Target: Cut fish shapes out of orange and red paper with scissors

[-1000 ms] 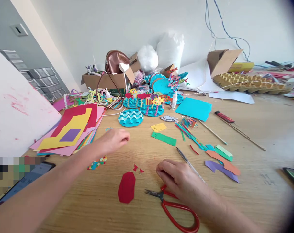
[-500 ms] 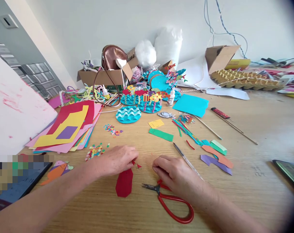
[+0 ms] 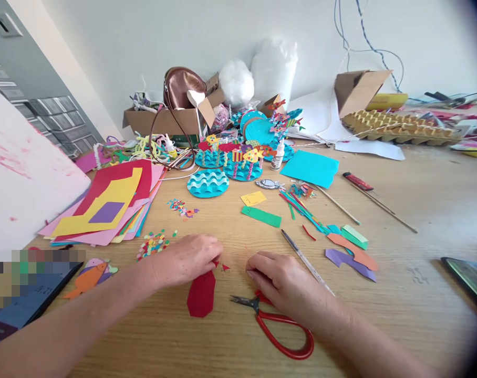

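My left hand (image 3: pixel 197 252) is closed, its fingertips pinching a small red paper scrap (image 3: pixel 216 264) low over the table. Right below those fingers lies a red paper cutout (image 3: pixel 201 296), its upper end partly covered by the hand. Another tiny red scrap (image 3: pixel 225 268) rests between the two hands. My right hand (image 3: pixel 272 273) is closed too, with curled fingers resting on the table; what is in them, if anything, is hidden. Beneath it lie red-handled scissors (image 3: pixel 307 344), one handle loop partly hidden by the hand. A pen (image 3: pixel 301 254) lies just beyond that hand.
Paper confetti (image 3: pixel 155 244) and cut paper fish (image 3: pixel 91 278) lie left, near stacked coloured sheets (image 3: pixel 79 228). Green (image 3: pixel 261 216) and yellow (image 3: pixel 253 198) pieces sit ahead. Blue wavy discs (image 3: pixel 207 184) and a glue bottle (image 3: pixel 278 156) stand behind. Sticks and paper offcuts (image 3: pixel 352 252) lie right.
The view has shifted slightly. Both hands hold nearly the same pose and place, and the red cutout and scissors lie as before.
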Tool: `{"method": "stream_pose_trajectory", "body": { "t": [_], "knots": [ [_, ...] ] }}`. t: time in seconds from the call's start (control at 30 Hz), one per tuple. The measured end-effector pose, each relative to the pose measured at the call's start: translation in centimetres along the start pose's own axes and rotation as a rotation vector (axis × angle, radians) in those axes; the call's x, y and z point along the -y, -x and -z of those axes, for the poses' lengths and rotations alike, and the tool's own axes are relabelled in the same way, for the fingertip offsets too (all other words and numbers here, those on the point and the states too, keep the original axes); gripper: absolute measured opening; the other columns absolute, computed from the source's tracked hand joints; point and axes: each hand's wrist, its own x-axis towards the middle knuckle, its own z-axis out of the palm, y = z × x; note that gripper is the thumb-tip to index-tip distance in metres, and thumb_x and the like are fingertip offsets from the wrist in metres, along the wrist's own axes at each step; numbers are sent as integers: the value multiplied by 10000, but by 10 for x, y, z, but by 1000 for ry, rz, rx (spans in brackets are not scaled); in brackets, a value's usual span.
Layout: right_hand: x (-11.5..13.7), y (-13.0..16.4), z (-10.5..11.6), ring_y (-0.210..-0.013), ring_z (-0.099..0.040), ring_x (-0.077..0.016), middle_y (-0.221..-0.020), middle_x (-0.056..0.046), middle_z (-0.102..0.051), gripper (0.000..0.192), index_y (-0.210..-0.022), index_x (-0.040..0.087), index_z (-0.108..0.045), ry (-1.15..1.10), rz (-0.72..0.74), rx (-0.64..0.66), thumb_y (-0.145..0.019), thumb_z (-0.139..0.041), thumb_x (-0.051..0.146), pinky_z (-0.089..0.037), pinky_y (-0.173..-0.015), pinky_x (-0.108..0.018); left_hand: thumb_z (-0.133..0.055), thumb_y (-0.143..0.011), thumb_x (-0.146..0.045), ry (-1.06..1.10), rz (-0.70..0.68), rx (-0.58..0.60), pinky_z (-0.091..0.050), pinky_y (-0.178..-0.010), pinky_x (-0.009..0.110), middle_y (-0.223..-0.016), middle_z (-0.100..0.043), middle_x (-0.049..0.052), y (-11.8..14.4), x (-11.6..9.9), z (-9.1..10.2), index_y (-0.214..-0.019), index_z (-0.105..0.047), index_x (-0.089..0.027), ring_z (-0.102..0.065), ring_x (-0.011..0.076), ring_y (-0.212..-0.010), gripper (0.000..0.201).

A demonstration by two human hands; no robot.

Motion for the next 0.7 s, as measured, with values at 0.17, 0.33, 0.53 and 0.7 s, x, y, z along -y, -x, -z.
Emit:
{"method": "stream_pose_trajectory", "body": {
  "t": [0.17, 0.33, 0.53, 0.7],
  "knots": [
    [1, 0, 1, -627, -523, -130, -706, -19, -592, 176, -760, 164, -569, -3, 13, 1, -858, -432, 111, -349, -573, -223, -455, -829, -143, -93, 13, -8, -422, -620, 271, -829, -624, 36, 2, -8, -1, -781, -546, -182, -590, 182, -754, 109],
    [1, 1, 2, -630, -519, -131, -708, -21, -588, 180, -751, 168, -564, 1, 14, 4, -859, -430, 112, -348, -572, -223, -406, -835, -106, -103, 20, -12, -426, -617, 279, -825, -635, 47, 3, -11, -5, -782, -544, -178, -594, 190, -758, 164],
    [3, -1, 2, -632, -519, -136, -707, -26, -590, 184, -748, 167, -569, 13, 7, 16, -860, -431, 117, -347, -576, -224, -417, -834, -142, 5, 21, -29, -407, -624, 263, -809, -631, 24, 1, -2, -8, -772, -548, -194, -585, 172, -750, 154],
    [3, -1, 2, -623, -513, -131, -706, -22, -586, 175, -750, 163, -566, 11, 10, 22, -859, -436, 116, -341, -571, -221, -451, -806, -147, 150, 31, -23, -398, -632, 231, -782, -625, 1, -2, 7, 2, -753, -559, -190, -571, 142, -737, 128]
  ]
}}
